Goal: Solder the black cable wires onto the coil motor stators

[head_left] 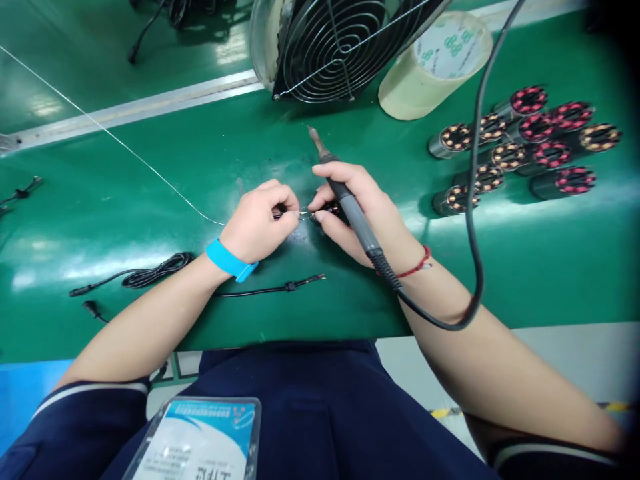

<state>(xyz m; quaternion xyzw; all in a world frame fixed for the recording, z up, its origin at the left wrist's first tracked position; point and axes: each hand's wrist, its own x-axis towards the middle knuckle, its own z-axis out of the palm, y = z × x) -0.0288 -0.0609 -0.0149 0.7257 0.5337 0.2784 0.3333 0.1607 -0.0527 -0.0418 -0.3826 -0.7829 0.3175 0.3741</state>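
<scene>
My left hand (263,217), a blue band at its wrist, is closed in a pinch on the thin wire ends (302,213) of a dark cable. Strung in from the upper left, a fine silvery solder wire (150,167) runs to that hand. My right hand (367,210) holds a soldering iron (356,213) in the crook of the thumb, its tip raised and aimed away from me. The same hand's fingertips pinch a small dark part with copper windings (334,210), mostly hidden by the fingers. Both hands' fingertips nearly meet above the green table.
Several motor stators (507,157) with red or copper windings stand at right, near a tape roll (435,67). A fan (345,50) stands at the back. Black cables (160,270) lie at left, another cable (270,291) in front. The iron's cord (475,200) loops over my right forearm.
</scene>
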